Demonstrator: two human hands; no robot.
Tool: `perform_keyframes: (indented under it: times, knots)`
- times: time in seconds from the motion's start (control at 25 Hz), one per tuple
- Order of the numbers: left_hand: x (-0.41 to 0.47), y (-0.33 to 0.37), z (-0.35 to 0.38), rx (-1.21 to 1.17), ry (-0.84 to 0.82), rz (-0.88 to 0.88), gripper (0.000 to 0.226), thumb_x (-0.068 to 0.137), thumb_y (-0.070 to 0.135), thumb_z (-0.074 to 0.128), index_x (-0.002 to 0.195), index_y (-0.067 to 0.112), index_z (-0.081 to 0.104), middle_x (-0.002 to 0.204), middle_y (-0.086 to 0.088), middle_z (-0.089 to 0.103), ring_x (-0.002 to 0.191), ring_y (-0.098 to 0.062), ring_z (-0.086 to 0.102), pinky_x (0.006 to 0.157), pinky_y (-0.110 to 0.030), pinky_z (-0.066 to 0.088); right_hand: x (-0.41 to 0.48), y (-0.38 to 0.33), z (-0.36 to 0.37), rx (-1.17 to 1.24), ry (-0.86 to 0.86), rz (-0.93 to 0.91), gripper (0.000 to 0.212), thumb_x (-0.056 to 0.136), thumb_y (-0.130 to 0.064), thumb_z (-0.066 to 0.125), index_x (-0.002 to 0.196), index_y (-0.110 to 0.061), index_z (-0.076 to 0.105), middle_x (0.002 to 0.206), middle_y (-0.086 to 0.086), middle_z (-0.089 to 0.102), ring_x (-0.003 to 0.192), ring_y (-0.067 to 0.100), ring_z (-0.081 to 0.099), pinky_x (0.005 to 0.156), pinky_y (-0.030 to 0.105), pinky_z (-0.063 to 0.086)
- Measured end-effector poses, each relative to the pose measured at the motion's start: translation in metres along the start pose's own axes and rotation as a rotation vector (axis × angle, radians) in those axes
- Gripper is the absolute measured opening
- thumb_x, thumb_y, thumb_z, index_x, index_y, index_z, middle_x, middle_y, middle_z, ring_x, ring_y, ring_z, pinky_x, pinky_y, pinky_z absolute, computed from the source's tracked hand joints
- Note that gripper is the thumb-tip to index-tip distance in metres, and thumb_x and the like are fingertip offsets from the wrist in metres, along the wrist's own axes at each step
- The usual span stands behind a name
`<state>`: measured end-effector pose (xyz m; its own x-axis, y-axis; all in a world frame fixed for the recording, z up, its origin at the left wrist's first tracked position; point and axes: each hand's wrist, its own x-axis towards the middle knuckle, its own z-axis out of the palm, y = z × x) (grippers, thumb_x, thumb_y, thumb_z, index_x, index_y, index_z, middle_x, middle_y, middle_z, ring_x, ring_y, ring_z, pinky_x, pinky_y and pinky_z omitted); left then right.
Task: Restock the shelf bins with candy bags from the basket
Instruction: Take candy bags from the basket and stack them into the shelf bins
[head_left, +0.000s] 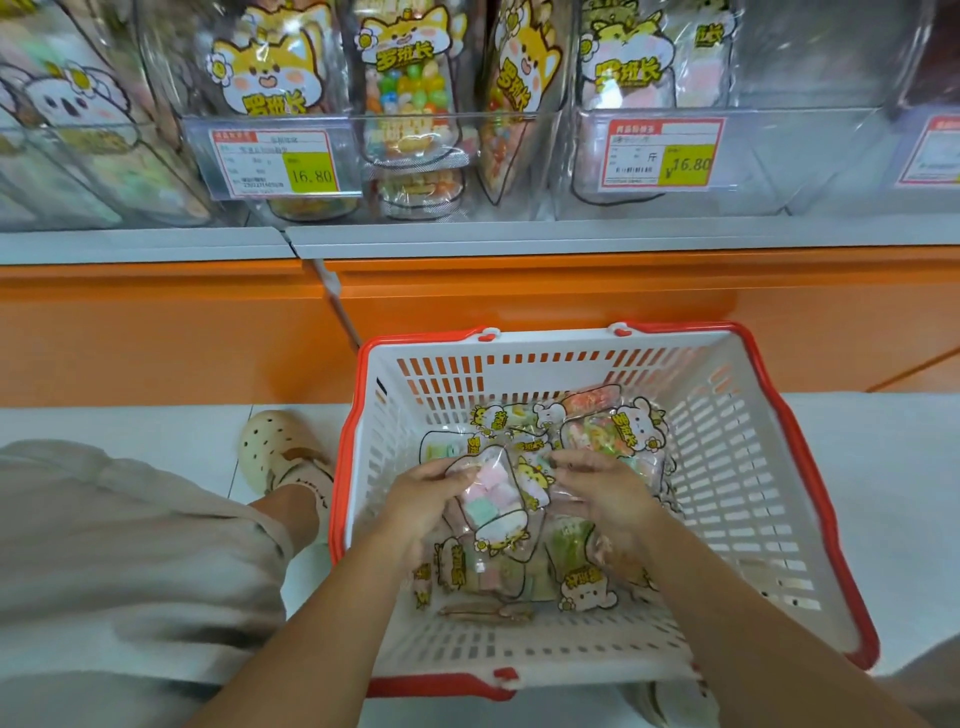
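**Pick-up in progress: one candy bag held over the basket, not yet shelved.**
Both hands are inside the basket (727, 457). The left hand (423, 499) and right hand (597, 488) each curl their fingers onto opposite edges of a candy bag (493, 501) of pastel cubes, which sits just above several other bags on the basket bottom. Judged step: selecting and lifting a bag. The next move calls for raising it clear of the rim and up to the shelf bins (779, 156), probably the right-hand bin, whose pastel stock looks similar. The basket stands on white floor tiles (883, 493) against the orange shelf base (156, 322). Price labels (275, 161) front the bins.
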<state>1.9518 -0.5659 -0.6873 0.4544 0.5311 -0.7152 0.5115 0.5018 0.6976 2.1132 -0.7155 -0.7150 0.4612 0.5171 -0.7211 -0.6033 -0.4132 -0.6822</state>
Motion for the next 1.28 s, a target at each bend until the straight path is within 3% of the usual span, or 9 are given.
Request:
perform_keyframes:
  times: [0.12, 0.24, 0.32, 0.4, 0.6, 0.84, 1.04, 1.2, 1.28]
  knots:
    - [-0.002, 0.002, -0.003, -0.196, -0.079, -0.077, 0.032, 0.092, 0.018, 0.065, 0.123, 0.014, 0.059, 0.104, -0.004, 0.069, 0.077, -0.02, 0.074, 0.068, -0.031, 0.06, 0.002, -0.003, -0.012, 0.187, 0.025, -0.016, 0.025, 0.097, 0.003, 0.049, 0.112, -0.008, 0.065, 0.134, 0.0, 0.052, 0.117, 0.021, 0.053, 0.079, 0.044, 0.057]
    - [0.0, 0.006, -0.004, -0.332, -0.161, -0.108, 0.032, 0.093, 0.039, 0.06, 0.101, 0.008, 0.065, 0.11, -0.011, 0.07, 0.1, -0.031, 0.07, 0.097, -0.045, 0.051, 0.0, -0.014, -0.021, 0.263, 0.056, -0.039, 0.025, 0.098, 0.006, 0.044, 0.107, -0.007, 0.064, 0.138, -0.005, 0.047, 0.112, 0.023, 0.056, 0.084, 0.046, 0.055]
    - [0.001, 0.006, -0.002, -0.312, -0.172, -0.056, 0.042, 0.087, 0.048, 0.061, 0.083, 0.006, 0.064, 0.105, -0.01, 0.074, 0.102, -0.029, 0.07, 0.092, -0.04, 0.053, -0.004, -0.021, -0.024, 0.307, 0.07, -0.072, 0.027, 0.098, 0.008, 0.041, 0.108, -0.002, 0.063, 0.124, 0.002, 0.059, 0.096, 0.025, 0.059, 0.077, 0.043, 0.057]
    - [0.003, 0.001, 0.001, -0.211, -0.094, 0.044, 0.026, 0.079, 0.03, 0.072, 0.083, 0.006, 0.062, 0.105, -0.008, 0.074, 0.103, -0.026, 0.069, 0.083, -0.031, 0.056, -0.008, -0.025, -0.028, 0.307, 0.112, -0.081, 0.028, 0.099, 0.006, 0.039, 0.109, -0.005, 0.062, 0.102, 0.004, 0.065, 0.09, 0.022, 0.062, 0.075, 0.039, 0.055]
    - [0.014, -0.005, 0.003, -0.172, -0.032, 0.109, 0.073, 0.076, -0.004, 0.076, 0.135, 0.029, 0.05, 0.127, 0.01, 0.052, 0.115, -0.019, 0.056, 0.079, -0.03, 0.051, -0.013, -0.045, -0.042, 0.208, 0.267, -0.117, 0.023, 0.101, 0.0, 0.039, 0.114, -0.004, 0.058, 0.09, 0.012, 0.063, 0.078, 0.022, 0.06, 0.072, 0.037, 0.053]
    - [0.012, -0.003, 0.01, -0.332, -0.184, 0.004, 0.042, 0.086, -0.004, 0.063, 0.124, 0.015, 0.062, 0.104, -0.01, 0.074, 0.09, -0.03, 0.067, 0.078, -0.046, 0.051, -0.022, -0.063, -0.026, 0.021, 0.088, -0.207, 0.025, 0.098, -0.001, 0.044, 0.093, -0.008, 0.067, 0.08, 0.009, 0.066, 0.069, 0.024, 0.058, 0.061, 0.037, 0.053]
    - [-0.003, 0.004, 0.022, -0.355, -0.428, -0.049, 0.037, 0.093, 0.02, 0.063, 0.129, 0.025, 0.056, 0.119, -0.002, 0.07, 0.102, -0.025, 0.069, 0.076, -0.043, 0.057, -0.006, -0.04, 0.016, -0.476, 0.152, -0.276, 0.034, 0.098, -0.01, 0.036, 0.094, -0.024, 0.067, 0.093, 0.023, 0.066, 0.074, 0.028, 0.058, 0.075, 0.055, 0.054]
    - [-0.004, 0.002, 0.02, -0.234, -0.32, -0.001, 0.042, 0.082, 0.01, 0.073, 0.123, 0.014, 0.064, 0.109, -0.008, 0.073, 0.101, -0.028, 0.068, 0.087, -0.047, 0.054, -0.009, -0.04, 0.015, -0.179, 0.135, -0.226, 0.028, 0.1, -0.004, 0.042, 0.098, -0.02, 0.066, 0.093, 0.013, 0.066, 0.074, 0.025, 0.062, 0.075, 0.045, 0.055]
    - [0.002, -0.002, 0.011, -0.298, -0.206, -0.009, 0.042, 0.083, 0.009, 0.072, 0.124, 0.012, 0.063, 0.109, -0.012, 0.073, 0.098, -0.031, 0.07, 0.088, -0.049, 0.054, -0.005, -0.035, -0.001, -0.301, 0.138, -0.172, 0.024, 0.099, -0.003, 0.044, 0.104, -0.013, 0.066, 0.107, 0.009, 0.061, 0.09, 0.022, 0.062, 0.082, 0.039, 0.048]
